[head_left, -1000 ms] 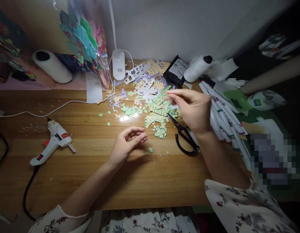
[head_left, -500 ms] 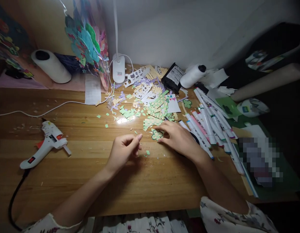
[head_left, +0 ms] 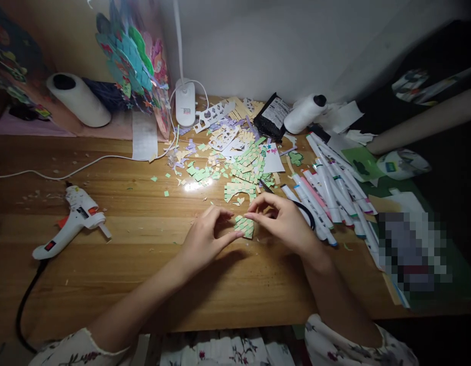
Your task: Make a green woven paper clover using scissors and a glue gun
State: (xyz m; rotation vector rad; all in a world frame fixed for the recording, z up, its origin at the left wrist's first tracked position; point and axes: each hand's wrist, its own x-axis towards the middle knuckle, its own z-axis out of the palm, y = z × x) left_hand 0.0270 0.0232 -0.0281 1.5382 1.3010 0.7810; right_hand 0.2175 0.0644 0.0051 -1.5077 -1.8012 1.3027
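A small green-and-cream woven paper piece [head_left: 244, 227] is between my two hands, just above the wooden table. My left hand [head_left: 208, 235] has its thumb on the lower left edge of the piece and its fingers curled at the upper left. At the upper right edge, the thumb and fingertips of my right hand [head_left: 281, 221] pinch the paper. A pair of scissors [head_left: 309, 212] with black handles lies partly hidden behind my right hand. Just beyond my fingers is a woven paper sheet [head_left: 235, 191] with a rounded cut-out in its near edge.
A heap of paper scraps [head_left: 239, 145] spreads toward the wall. Several markers [head_left: 330, 190] lie to the right. On the left is a white glue gun [head_left: 77, 218] with its black cord. A white power strip [head_left: 186, 104] and thread cones [head_left: 304, 116] stand at the back.
My left hand has moved right to the paper piece. The piece has come nearer to me; its dark-outlined clover face no longer shows, only plain weave.
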